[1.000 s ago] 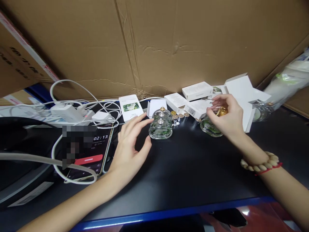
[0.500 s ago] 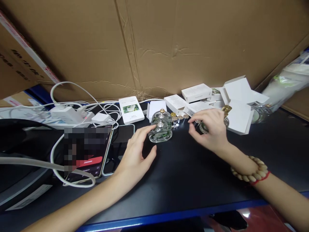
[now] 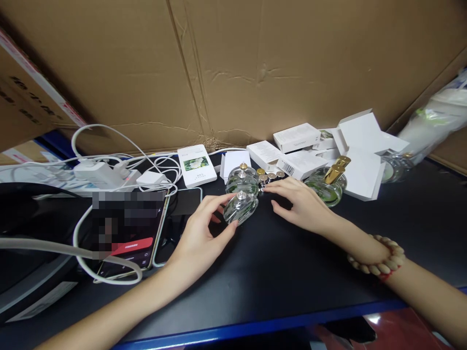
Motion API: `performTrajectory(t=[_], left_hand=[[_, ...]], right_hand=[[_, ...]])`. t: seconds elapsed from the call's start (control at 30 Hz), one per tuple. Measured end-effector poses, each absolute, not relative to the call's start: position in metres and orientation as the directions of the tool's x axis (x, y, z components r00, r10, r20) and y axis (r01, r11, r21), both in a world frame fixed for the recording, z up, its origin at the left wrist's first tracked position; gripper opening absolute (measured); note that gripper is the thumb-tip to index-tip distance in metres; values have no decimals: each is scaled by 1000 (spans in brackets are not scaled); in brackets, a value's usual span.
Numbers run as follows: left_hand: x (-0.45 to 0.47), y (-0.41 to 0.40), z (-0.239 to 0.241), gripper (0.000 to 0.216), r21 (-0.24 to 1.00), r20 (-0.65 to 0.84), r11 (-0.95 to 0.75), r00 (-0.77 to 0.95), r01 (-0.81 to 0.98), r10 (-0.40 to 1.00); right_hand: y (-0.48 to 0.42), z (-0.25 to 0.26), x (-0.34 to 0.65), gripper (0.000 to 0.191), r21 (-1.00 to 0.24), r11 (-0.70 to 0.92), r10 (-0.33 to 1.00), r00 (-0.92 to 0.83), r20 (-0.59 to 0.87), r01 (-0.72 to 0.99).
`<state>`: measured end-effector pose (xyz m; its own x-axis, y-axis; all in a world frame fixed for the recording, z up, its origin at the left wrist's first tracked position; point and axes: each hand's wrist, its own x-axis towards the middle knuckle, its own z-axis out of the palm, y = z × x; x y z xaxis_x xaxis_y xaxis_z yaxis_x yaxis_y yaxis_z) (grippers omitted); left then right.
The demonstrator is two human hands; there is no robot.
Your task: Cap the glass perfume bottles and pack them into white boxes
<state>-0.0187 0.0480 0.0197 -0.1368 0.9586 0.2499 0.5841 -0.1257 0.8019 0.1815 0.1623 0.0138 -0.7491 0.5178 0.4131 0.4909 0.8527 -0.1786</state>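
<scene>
Bottle sits tilted in the left hand.

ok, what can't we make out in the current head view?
Head view, all:
Rear bottle, lower front: behind the tilted bottle in the left hand.
Silver caps, count: right hand may cover some.
Phone, screen: partly pixelated.
Flower box, fine print: too small.
Plastic bag: cut off by right edge.
</scene>
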Motion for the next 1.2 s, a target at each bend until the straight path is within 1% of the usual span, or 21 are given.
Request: performTrajectory(t=[0.23,0.4,0.53,0.77,1.0,1.1,1.2], left_hand=[[-17,46,20,37,864,175,-102,-104,493,979],[-13,43,20,38,919,85,-20,-147,395,985],[-11,42,21,38,941,62,-11,-140,339,988],[-11,42,23,36,963,34,1,-126,269,991],[-10,39,26,33,985,-89,99,-82,139,993],[-10,40,27,32,987,-102,109,-58,117,993],[-10,40,27,28,985,-95,101,-42,139,995]], right_hand=[[161,16,180,31,-179,857,513,-762,395,484],[160,17,180,34,-152,862,504,-785,361,484],[162,16,180,29,-156,848,522,-747,412,507],[165,15,181,23,-107,869,479,-765,430,484],[167,14,183,18,-70,880,449,-778,439,469],[168,13,184,13,-90,891,432,-772,465,444],[168,13,183,11,-153,883,458,-747,482,443]])
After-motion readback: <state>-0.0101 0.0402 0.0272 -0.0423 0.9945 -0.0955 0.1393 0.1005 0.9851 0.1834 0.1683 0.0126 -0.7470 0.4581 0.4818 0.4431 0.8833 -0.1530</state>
